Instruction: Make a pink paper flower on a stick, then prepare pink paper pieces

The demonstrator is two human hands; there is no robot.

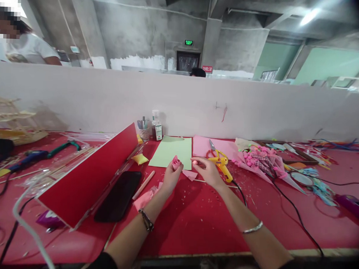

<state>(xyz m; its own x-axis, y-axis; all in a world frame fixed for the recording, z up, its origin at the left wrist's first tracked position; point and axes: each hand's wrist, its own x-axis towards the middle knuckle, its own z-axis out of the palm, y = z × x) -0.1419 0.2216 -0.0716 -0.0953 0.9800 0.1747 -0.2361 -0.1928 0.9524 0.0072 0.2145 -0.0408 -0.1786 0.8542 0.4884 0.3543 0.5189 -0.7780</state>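
My left hand (172, 177) is closed round a small rolled pink paper flower (176, 162), held upright above the table. To its right, my right hand (208, 171) has its thumb and fingers pinched together near a small orange-pink spot; what they hold, if anything, is too small to make out. A pale green sheet (167, 150) lies behind the hands. Below them are a pink paper scrap (190, 175) and a thin stick (201, 181). Beside my right hand lies a yellow hot glue gun (221, 165). Crumpled pink paper (147, 197) lies under my left forearm.
A red board (91, 178) stands on edge at the left, with a black phone (119, 197) beside it. Scissors (216, 149) rest on pink sheets (201, 143). A pink bouquet (260, 160) and cables lie rightward. A white partition (181, 103) closes the back.
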